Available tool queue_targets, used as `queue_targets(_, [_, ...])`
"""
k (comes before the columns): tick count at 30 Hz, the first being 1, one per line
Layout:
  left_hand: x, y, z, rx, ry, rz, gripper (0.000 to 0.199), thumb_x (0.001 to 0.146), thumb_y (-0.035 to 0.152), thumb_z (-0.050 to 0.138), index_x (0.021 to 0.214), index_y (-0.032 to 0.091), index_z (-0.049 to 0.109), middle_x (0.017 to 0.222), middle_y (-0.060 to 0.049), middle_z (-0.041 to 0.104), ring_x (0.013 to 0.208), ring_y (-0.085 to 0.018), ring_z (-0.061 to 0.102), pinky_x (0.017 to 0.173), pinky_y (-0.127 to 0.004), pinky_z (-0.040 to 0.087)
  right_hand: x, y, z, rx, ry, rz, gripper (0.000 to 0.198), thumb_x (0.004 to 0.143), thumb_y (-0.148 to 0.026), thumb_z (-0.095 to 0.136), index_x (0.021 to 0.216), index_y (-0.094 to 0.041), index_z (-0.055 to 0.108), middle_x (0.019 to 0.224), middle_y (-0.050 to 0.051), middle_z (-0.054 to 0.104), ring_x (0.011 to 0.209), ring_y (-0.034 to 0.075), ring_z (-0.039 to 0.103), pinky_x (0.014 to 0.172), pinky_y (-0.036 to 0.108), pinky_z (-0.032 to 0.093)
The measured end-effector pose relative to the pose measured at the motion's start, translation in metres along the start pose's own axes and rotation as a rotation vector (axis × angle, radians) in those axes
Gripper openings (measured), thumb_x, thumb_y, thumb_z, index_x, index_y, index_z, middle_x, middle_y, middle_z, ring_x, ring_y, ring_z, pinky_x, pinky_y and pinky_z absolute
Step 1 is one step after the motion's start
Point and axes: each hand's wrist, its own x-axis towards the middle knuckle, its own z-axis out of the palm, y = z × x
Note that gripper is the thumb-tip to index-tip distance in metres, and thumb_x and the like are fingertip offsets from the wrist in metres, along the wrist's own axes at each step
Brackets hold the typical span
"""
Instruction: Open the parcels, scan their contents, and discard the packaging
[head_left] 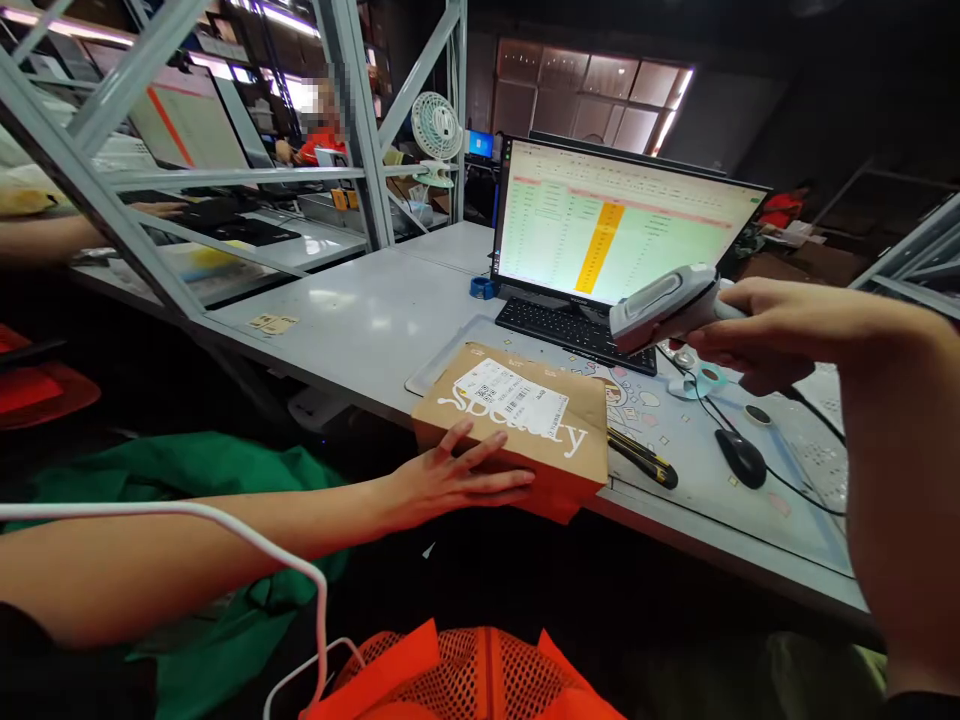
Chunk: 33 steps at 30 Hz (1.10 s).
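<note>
My right hand (765,335) is closed round a white handheld barcode scanner (664,305), held in the air to the right of and above a cardboard box (585,400). The scanner's head points left. On the box's top lies a white printed label (517,397) with barcodes, partly over white lettering. My left hand (457,480) rests against the near side of the box with its fingers spread, some tips reaching the top edge. The box sits at the table's front edge and overhangs it a little.
A yellow-and-black utility knife (645,460) lies right of the box, with a black mouse (740,458) beyond. Behind stand a keyboard (574,335) and a lit monitor (615,230). A metal frame (360,120) rises at left. Another person (322,140) sits farther back.
</note>
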Motion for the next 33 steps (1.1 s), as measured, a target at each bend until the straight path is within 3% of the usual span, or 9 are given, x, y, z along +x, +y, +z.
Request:
queue_targets(4, [0.000, 0.001, -0.001, -0.008, -0.010, -0.006, 0.090, 0.080, 0.019, 0.077, 0.158, 0.052, 0.048, 0.182, 0.013, 0.001, 0.167, -0.042, 0.004, 0.132, -0.067, 0.016, 0.000, -0.038, 0.015, -0.044, -0.142, 0.054, 0.036, 0.089, -0.044, 0.085, 0.083, -0.013, 0.069, 0.082, 0.002, 0.066, 0.052, -0.001, 0.048, 0.045, 0.017, 0.021])
queue_targets(10, [0.001, -0.009, 0.001, -0.063, -0.032, 0.016, 0.095, 0.077, 0.019, 0.079, 0.161, 0.048, 0.046, 0.182, 0.010, 0.002, 0.166, -0.045, -0.002, 0.131, -0.069, 0.015, -0.018, -0.070, 0.055, -0.277, -0.572, -0.041, 0.045, 0.083, -0.061, 0.087, 0.077, -0.020, 0.067, 0.061, -0.002, 0.055, 0.042, 0.005, 0.041, 0.037, 0.022, 0.026])
queue_targets(13, [0.017, -0.039, -0.010, -0.192, -0.159, 0.026, 0.108, 0.075, 0.027, 0.084, 0.168, 0.045, 0.033, 0.182, 0.009, 0.001, 0.166, -0.047, -0.008, 0.130, -0.072, 0.011, -0.009, -0.038, 0.067, -0.348, -0.448, -0.121, 0.043, 0.087, -0.062, 0.080, 0.080, -0.021, 0.069, 0.060, 0.001, 0.058, 0.043, 0.011, 0.047, 0.037, 0.025, 0.031])
queue_targets(16, [0.045, -0.081, -0.025, -0.433, -0.310, -0.055, 0.124, 0.067, 0.035, 0.090, 0.171, 0.045, 0.023, 0.182, 0.003, 0.004, 0.163, -0.054, -0.005, 0.126, -0.079, 0.008, 0.012, 0.019, 0.083, -0.502, -0.235, -0.087, 0.035, 0.095, -0.054, 0.071, 0.095, -0.020, 0.073, 0.073, 0.005, 0.069, 0.058, 0.017, 0.062, 0.048, 0.028, 0.043])
queue_targets(19, [0.075, -0.125, -0.029, -0.616, -0.446, -0.251, 0.128, 0.063, 0.044, 0.091, 0.171, 0.047, 0.022, 0.183, -0.004, 0.005, 0.160, -0.061, 0.007, 0.119, -0.085, 0.016, 0.027, 0.078, 0.109, -0.693, -0.050, 0.047, 0.034, 0.101, -0.046, 0.063, 0.111, -0.016, 0.074, 0.096, 0.012, 0.077, 0.087, 0.025, 0.074, 0.070, 0.031, 0.052])
queue_targets(24, [0.089, -0.186, -0.003, -0.867, -0.722, -0.527, 0.122, 0.069, 0.064, 0.079, 0.172, 0.041, 0.018, 0.182, -0.008, 0.010, 0.154, -0.050, 0.038, 0.123, -0.069, 0.033, 0.026, 0.148, 0.152, -0.774, 0.075, 0.229, 0.045, 0.106, -0.038, 0.053, 0.137, -0.008, 0.064, 0.126, 0.023, 0.073, 0.117, 0.035, 0.071, 0.093, 0.040, 0.053])
queue_targets(26, [0.082, -0.203, 0.011, -0.915, -0.780, -0.566, 0.123, 0.068, 0.068, 0.078, 0.172, 0.040, 0.019, 0.182, -0.006, 0.008, 0.154, -0.047, 0.040, 0.126, -0.063, 0.034, 0.022, 0.167, 0.166, -0.780, 0.116, 0.276, 0.052, 0.107, -0.036, 0.049, 0.149, -0.005, 0.053, 0.132, 0.025, 0.070, 0.122, 0.036, 0.069, 0.098, 0.043, 0.053])
queue_targets(29, [0.071, -0.217, 0.025, -0.934, -0.811, -0.567, 0.126, 0.067, 0.075, 0.074, 0.173, 0.035, 0.019, 0.183, -0.006, 0.005, 0.161, -0.043, 0.029, 0.131, -0.058, 0.027, 0.017, 0.186, 0.179, -0.801, 0.166, 0.298, 0.062, 0.107, -0.034, 0.047, 0.160, -0.002, 0.038, 0.139, 0.027, 0.065, 0.131, 0.038, 0.063, 0.103, 0.046, 0.051])
queue_targets(33, [0.061, -0.216, 0.026, -0.762, -0.812, -0.662, 0.132, 0.063, 0.084, 0.075, 0.173, 0.033, 0.022, 0.181, -0.008, 0.012, 0.165, -0.045, 0.017, 0.133, -0.063, 0.012, 0.020, 0.185, 0.166, -0.792, 0.133, 0.310, 0.073, 0.107, -0.056, 0.048, 0.157, -0.004, 0.045, 0.134, 0.027, 0.068, 0.126, 0.040, 0.066, 0.099, 0.048, 0.053])
